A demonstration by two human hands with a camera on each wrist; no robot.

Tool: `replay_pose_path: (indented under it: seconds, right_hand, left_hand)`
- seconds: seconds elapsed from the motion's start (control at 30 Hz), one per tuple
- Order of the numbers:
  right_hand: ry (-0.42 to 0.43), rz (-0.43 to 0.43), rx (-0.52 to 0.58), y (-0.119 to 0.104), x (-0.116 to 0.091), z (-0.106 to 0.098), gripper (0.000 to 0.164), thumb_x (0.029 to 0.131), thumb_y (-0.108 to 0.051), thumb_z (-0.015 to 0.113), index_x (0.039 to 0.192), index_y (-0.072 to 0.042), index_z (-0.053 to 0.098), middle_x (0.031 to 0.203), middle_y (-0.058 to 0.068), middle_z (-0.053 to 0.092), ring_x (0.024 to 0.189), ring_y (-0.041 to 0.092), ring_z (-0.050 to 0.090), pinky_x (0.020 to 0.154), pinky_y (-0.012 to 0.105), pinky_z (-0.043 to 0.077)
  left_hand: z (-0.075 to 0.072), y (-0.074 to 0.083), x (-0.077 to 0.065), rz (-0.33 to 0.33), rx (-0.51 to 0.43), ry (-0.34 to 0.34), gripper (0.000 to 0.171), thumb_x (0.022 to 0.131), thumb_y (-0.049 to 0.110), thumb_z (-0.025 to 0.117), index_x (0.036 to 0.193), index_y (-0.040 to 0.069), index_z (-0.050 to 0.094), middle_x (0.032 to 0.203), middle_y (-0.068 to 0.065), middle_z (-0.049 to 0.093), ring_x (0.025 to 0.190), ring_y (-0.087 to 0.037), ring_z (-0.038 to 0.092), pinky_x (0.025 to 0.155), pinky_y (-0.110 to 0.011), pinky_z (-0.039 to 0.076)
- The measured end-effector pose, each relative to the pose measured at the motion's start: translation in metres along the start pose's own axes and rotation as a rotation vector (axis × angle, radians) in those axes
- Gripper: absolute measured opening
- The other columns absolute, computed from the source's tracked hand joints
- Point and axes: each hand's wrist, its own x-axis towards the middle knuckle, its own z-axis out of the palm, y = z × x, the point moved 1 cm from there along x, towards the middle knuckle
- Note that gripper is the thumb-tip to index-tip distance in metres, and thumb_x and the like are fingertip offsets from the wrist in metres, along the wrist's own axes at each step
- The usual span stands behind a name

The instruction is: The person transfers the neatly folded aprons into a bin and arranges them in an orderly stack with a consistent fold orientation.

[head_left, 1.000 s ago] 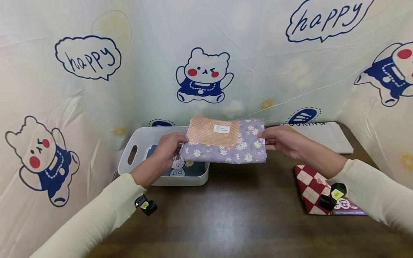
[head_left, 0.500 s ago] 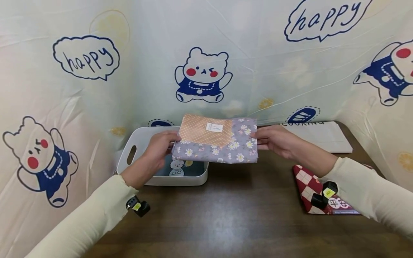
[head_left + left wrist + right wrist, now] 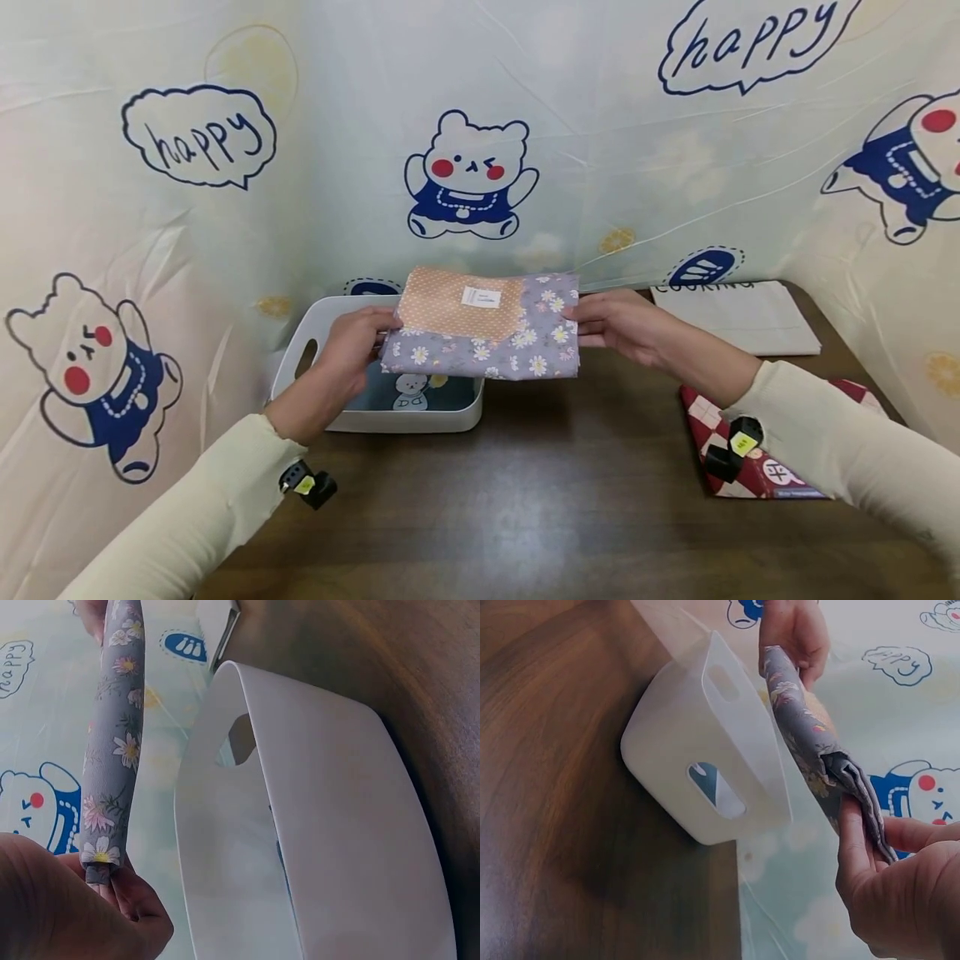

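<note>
A folded grey-purple floral cloth [image 3: 480, 354] with an orange dotted patch and a small white label hangs level between my two hands. My left hand [image 3: 348, 350] pinches its left edge, and my right hand [image 3: 622, 325] pinches the right edge, thumb on top and fingers beneath, as the right wrist view shows at the cloth's layered end [image 3: 855, 787]. Under the cloth's left part stands a white bin [image 3: 450, 421] with handle holes. Inside the bin lies a dark blue-green item [image 3: 382, 392] with a white rabbit print, partly hidden by the cloth and my left hand.
On the right of the brown table [image 3: 517, 500] lies a red-and-cream checked folded fabric [image 3: 738, 467], partly under my right forearm. Behind it is a folded white cloth [image 3: 742, 321] with black lettering. A printed curtain [image 3: 600, 150] encloses the back and sides.
Both hands have moved to the left with the floral cloth, which now covers more of the white bin. The hold on the cloth looks the same.
</note>
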Motion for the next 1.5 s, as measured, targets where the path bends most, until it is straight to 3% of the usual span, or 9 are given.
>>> replay_pose_path:
  seconds: [0.27, 0.53, 0.83, 1.07, 1.23, 1.5]
  right_hand:
    - [0.004, 0.008, -0.008, 0.002, 0.006, 0.013, 0.041, 0.103, -0.008, 0.057, 0.139, 0.012, 0.050, 0.099, 0.002, 0.073, 0.091, 0.015, 0.073, 0.086, 0.032, 0.061]
    - [-0.002, -0.003, 0.036, -0.001, 0.012, 0.025, 0.022, 0.101, -0.005, 0.059, 0.119, 0.008, 0.062, 0.095, 0.003, 0.073, 0.087, 0.015, 0.073, 0.082, 0.030, 0.062]
    - [0.015, 0.011, 0.054, -0.004, 0.017, 0.038, 0.034, 0.100, -0.006, 0.062, 0.129, 0.010, 0.057, 0.098, 0.004, 0.072, 0.089, 0.016, 0.072, 0.083, 0.030, 0.062]
    - [0.026, 0.031, 0.073, -0.006, 0.025, 0.054, 0.039, 0.099, -0.006, 0.064, 0.134, 0.009, 0.057, 0.104, 0.007, 0.071, 0.091, 0.017, 0.072, 0.090, 0.035, 0.061]
    - [0.024, 0.045, 0.067, -0.007, 0.029, 0.060, 0.039, 0.100, -0.008, 0.064, 0.135, 0.007, 0.058, 0.106, 0.008, 0.071, 0.092, 0.018, 0.072, 0.101, 0.041, 0.055]
    - [0.026, 0.048, 0.072, -0.007, 0.033, 0.064, 0.036, 0.099, -0.008, 0.065, 0.132, 0.007, 0.061, 0.102, 0.008, 0.073, 0.090, 0.018, 0.073, 0.096, 0.040, 0.058]
  left_hand:
    - [-0.011, -0.006, -0.002, -0.006, -0.008, 0.038, 0.048, 0.105, 0.023, 0.048, 0.151, 0.010, 0.049, 0.141, -0.010, 0.053, 0.116, -0.021, 0.051, 0.099, -0.032, 0.041]
    - [-0.019, -0.008, -0.002, -0.017, -0.039, 0.051, 0.050, 0.106, 0.025, 0.046, 0.154, 0.010, 0.045, 0.149, -0.010, 0.048, 0.118, -0.018, 0.051, 0.101, -0.030, 0.043]
    - [-0.030, -0.012, -0.001, -0.055, -0.067, 0.071, 0.052, 0.106, 0.023, 0.047, 0.156, 0.009, 0.043, 0.139, -0.005, 0.051, 0.112, -0.015, 0.051, 0.095, -0.027, 0.044]
    - [-0.039, -0.018, 0.002, -0.066, -0.099, 0.147, 0.052, 0.103, 0.023, 0.047, 0.153, 0.006, 0.046, 0.116, 0.002, 0.052, 0.101, -0.013, 0.051, 0.085, -0.026, 0.045]
    - [-0.042, -0.023, 0.005, -0.085, -0.126, 0.170, 0.053, 0.103, 0.025, 0.047, 0.153, 0.006, 0.045, 0.116, 0.002, 0.051, 0.102, -0.014, 0.051, 0.088, -0.026, 0.044]
    - [-0.047, -0.026, 0.009, -0.060, -0.148, 0.198, 0.051, 0.101, 0.019, 0.050, 0.149, 0.001, 0.049, 0.112, 0.002, 0.052, 0.097, -0.012, 0.050, 0.085, -0.026, 0.042]
